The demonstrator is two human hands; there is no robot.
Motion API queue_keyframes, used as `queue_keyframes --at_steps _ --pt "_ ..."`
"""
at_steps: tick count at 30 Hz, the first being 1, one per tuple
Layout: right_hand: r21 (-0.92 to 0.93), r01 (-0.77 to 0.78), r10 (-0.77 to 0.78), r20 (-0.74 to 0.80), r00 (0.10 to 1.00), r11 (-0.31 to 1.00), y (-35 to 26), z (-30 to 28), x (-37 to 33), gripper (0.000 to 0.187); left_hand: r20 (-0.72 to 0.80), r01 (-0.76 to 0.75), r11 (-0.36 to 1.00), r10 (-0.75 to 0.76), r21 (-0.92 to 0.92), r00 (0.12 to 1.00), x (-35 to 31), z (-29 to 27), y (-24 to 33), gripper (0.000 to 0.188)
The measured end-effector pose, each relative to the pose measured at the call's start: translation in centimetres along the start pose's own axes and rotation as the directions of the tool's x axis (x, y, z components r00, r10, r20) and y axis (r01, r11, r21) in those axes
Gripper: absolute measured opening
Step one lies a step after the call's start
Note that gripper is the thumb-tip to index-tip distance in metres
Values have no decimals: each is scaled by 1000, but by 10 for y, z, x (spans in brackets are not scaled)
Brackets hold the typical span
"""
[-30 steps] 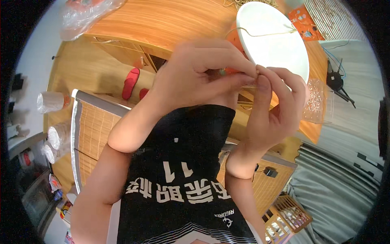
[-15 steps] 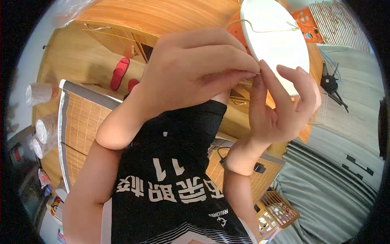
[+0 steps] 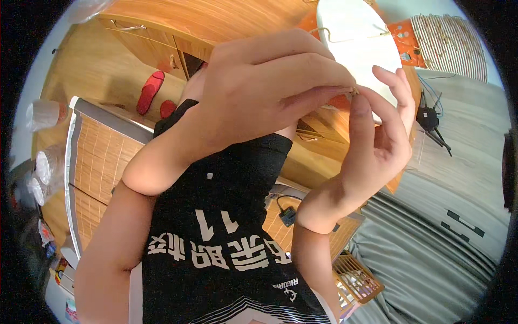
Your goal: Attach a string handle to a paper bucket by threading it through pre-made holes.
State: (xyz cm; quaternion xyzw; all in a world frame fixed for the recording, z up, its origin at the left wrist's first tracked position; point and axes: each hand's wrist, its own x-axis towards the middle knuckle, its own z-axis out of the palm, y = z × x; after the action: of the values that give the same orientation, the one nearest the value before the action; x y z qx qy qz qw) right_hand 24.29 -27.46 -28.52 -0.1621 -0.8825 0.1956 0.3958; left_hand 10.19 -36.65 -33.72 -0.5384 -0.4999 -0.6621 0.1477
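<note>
My left hand (image 3: 259, 89) reaches across the middle, its thumb and fingers closed in a pinch. Its fingertips meet those of my right hand (image 3: 379, 124), whose thumb and index finger also pinch together while the other fingers curl loosely upward. A tiny tan bit (image 3: 354, 90) shows between the touching fingertips; it is too small to name. Just beyond the hands, a thin tan cord (image 3: 345, 40) lies across a white oval surface (image 3: 359, 59) on the wooden table (image 3: 178, 16). My hands hide part of the oval and of the table edge.
An orange patterned item (image 3: 404, 40) and a striped piece with tan cords (image 3: 450, 46) lie at the far right. A black router (image 3: 429, 119) sits on the floor beyond. Red slippers (image 3: 151, 93) lie at left, by a bamboo-mat seat (image 3: 102, 156). Grey curtains (image 3: 431, 264) hang at lower right.
Both hands' meeting fingertips have shifted slightly right, and the tan bit now shows between them. My right hand has turned, its thumb now more visible. The whole view has shifted a little.
</note>
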Motion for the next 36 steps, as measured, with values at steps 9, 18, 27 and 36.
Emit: queue_keyframes --at_steps 9,18,27,36 --pt "203 -168 175 -18 984 965 3 3 2 7 4 -21 999 20 29 1000 -2 0 2 22" --pt "122 -132 121 91 988 984 -2 -3 5 10 166 -136 952 92 275 982 12 -14 9 23" --pt "66 37 -44 98 994 997 6 6 8 14 91 -177 984 176 8 980 19 -15 -20 16" --pt "-8 42 -42 45 998 999 4 6 3 15 74 -317 924 338 -214 938 34 -6 -28 16"
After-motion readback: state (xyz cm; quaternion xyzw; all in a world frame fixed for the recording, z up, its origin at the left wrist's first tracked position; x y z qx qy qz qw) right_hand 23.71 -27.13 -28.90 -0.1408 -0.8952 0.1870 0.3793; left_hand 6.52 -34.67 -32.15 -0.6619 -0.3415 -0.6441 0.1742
